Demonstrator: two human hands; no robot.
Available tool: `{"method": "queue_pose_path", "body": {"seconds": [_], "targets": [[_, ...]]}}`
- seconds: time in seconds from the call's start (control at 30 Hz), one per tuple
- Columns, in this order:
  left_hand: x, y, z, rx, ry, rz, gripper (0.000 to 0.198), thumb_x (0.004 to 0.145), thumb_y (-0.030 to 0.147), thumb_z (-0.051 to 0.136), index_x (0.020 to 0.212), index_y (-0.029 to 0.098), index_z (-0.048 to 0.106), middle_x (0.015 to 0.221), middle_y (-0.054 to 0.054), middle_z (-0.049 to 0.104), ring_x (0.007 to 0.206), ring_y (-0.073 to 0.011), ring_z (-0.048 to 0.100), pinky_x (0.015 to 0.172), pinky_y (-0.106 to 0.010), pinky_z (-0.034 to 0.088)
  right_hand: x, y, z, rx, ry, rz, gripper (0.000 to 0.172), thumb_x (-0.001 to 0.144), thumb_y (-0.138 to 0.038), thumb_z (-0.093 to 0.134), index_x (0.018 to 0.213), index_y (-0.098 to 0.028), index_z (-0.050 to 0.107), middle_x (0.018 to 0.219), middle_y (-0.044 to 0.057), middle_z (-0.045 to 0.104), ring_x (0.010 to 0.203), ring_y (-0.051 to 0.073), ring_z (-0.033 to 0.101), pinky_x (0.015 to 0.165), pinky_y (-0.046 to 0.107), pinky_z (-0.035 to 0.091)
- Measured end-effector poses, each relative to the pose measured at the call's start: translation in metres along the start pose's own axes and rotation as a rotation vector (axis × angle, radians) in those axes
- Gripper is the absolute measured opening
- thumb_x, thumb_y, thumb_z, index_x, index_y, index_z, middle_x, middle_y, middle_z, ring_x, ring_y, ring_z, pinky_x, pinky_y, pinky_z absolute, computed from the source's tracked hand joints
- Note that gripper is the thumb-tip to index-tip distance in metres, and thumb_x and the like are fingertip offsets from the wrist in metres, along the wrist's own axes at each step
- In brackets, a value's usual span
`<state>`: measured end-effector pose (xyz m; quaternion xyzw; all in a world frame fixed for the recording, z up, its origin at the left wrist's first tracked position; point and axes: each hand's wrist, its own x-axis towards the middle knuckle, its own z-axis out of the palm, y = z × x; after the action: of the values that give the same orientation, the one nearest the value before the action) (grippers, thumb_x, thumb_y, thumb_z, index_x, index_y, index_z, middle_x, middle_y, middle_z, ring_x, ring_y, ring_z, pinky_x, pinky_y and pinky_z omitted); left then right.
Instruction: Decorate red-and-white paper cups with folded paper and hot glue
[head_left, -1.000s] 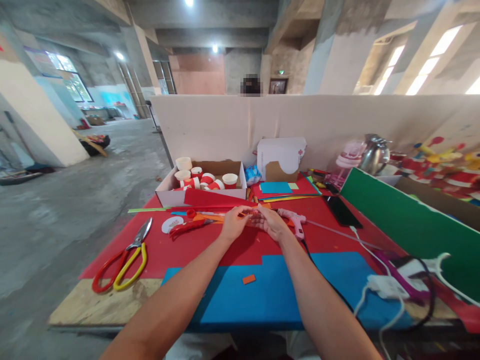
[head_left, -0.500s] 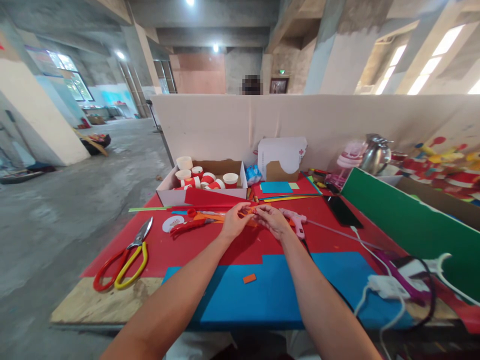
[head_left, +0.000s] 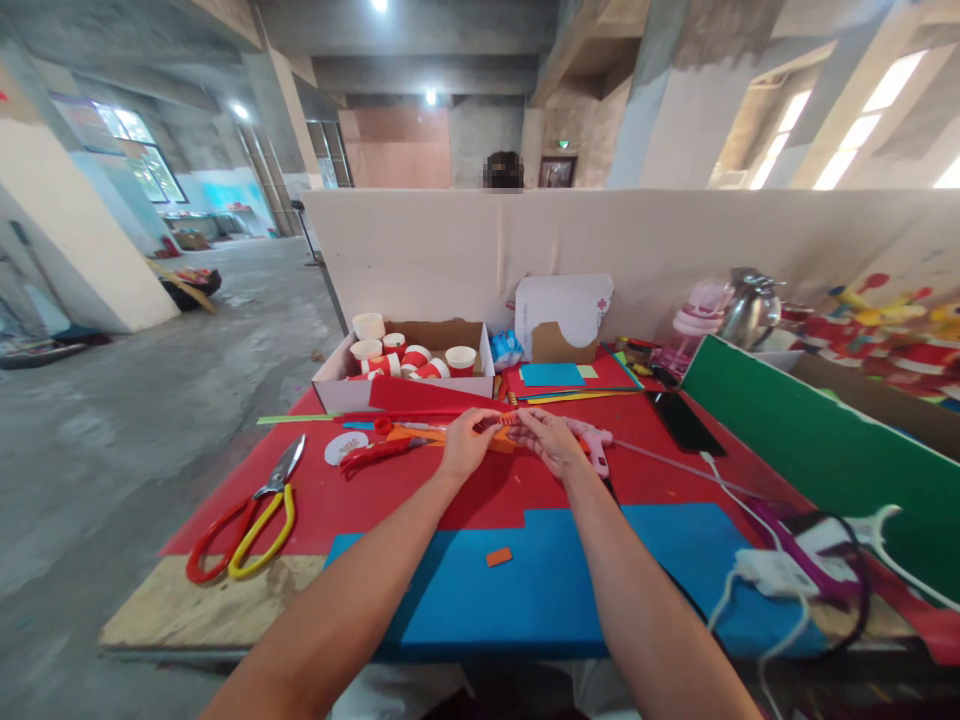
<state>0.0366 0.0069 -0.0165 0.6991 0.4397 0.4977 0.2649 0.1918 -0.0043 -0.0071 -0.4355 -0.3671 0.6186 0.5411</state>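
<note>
Between my two hands is a small orange-red strip (head_left: 508, 419) with light lines across it, like a pleated piece of paper. The fingertips of my left hand (head_left: 468, 443) pinch its left end. My right hand (head_left: 550, 442) pinches the right end, thumb and fingers together. Under and behind the hands lie orange sheet pieces (head_left: 427, 435), partly hidden. A pink glue gun (head_left: 598, 444) rests just right of my right hand. Red-handled pliers (head_left: 382, 454) lie to the left of my left hand. Nearer me, a small orange rectangle (head_left: 499, 557) sits on a blue sheet (head_left: 450, 600).
Large scissors (head_left: 262, 515) with red and yellow handles lie at the left. A box (head_left: 330, 385) of red and white paper cups stands behind. On the right are a phone (head_left: 684, 422), a white power adapter (head_left: 776, 573) with cables, and a green panel (head_left: 810, 470). Beyond the partition (head_left: 420, 250) shows a person's head.
The strip now shows more of its length between my fingertips, its lined side visible. My fingers have shifted slightly; the things on the table stay where they were.
</note>
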Motion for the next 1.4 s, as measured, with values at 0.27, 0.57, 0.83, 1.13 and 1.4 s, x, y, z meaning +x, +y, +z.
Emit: {"method": "queue_pose_path", "body": {"seconds": [0.27, 0.57, 0.83, 1.13, 1.4], "targets": [[-0.002, -0.003, 0.002, 0.032, -0.034, 0.127, 0.014, 0.077, 0.013, 0.062, 0.088, 0.019, 0.068, 0.083, -0.003, 0.067, 0.076, -0.0137, 0.060, 0.073, -0.026, 0.049, 0.003, 0.005, 0.002, -0.013, -0.060, 0.066, 0.017, 0.073, -0.034, 0.070, 0.074, -0.017, 0.064, 0.064, 0.001, 0.066, 0.057, 0.010, 0.062, 0.063, 0.024, 0.054], [-0.002, -0.004, 0.004, -0.010, -0.066, 0.012, 0.021, 0.071, 0.011, 0.065, 0.092, 0.015, 0.066, 0.084, -0.003, 0.067, 0.074, -0.0127, 0.060, 0.071, -0.025, 0.049, 0.000, 0.007, 0.003, -0.019, -0.097, -0.047, 0.033, 0.053, -0.027, 0.083, 0.079, -0.018, 0.065, 0.077, -0.001, 0.069, 0.069, 0.011, 0.066, 0.076, 0.027, 0.053], [0.000, 0.000, 0.000, -0.005, -0.014, 0.013, 0.012, 0.074, 0.013, 0.065, 0.085, 0.016, 0.067, 0.079, -0.002, 0.068, 0.069, -0.0124, 0.059, 0.069, -0.024, 0.048, 0.000, 0.004, 0.001, -0.008, -0.071, -0.048, 0.032, 0.050, -0.027, 0.084, 0.075, -0.017, 0.066, 0.072, -0.002, 0.069, 0.065, 0.010, 0.066, 0.071, 0.023, 0.053], [-0.002, 0.002, -0.001, 0.095, -0.029, 0.056, 0.015, 0.076, 0.012, 0.064, 0.090, 0.017, 0.068, 0.084, -0.003, 0.068, 0.076, -0.0139, 0.059, 0.074, -0.026, 0.047, 0.000, 0.002, 0.004, 0.164, -0.056, 0.121, 0.026, 0.087, -0.037, 0.054, 0.079, -0.015, 0.065, 0.075, 0.006, 0.071, 0.066, 0.014, 0.067, 0.070, 0.031, 0.055], [-0.001, 0.011, -0.009, 0.128, -0.284, 0.142, 0.010, 0.080, 0.019, 0.060, 0.081, 0.016, 0.068, 0.082, -0.004, 0.066, 0.078, -0.0144, 0.059, 0.074, -0.024, 0.046, 0.006, 0.000, -0.006, 0.418, 0.035, 0.217, 0.038, 0.096, -0.031, 0.037, 0.075, -0.013, 0.063, 0.055, 0.004, 0.065, 0.048, 0.009, 0.060, 0.049, 0.016, 0.049]]}}
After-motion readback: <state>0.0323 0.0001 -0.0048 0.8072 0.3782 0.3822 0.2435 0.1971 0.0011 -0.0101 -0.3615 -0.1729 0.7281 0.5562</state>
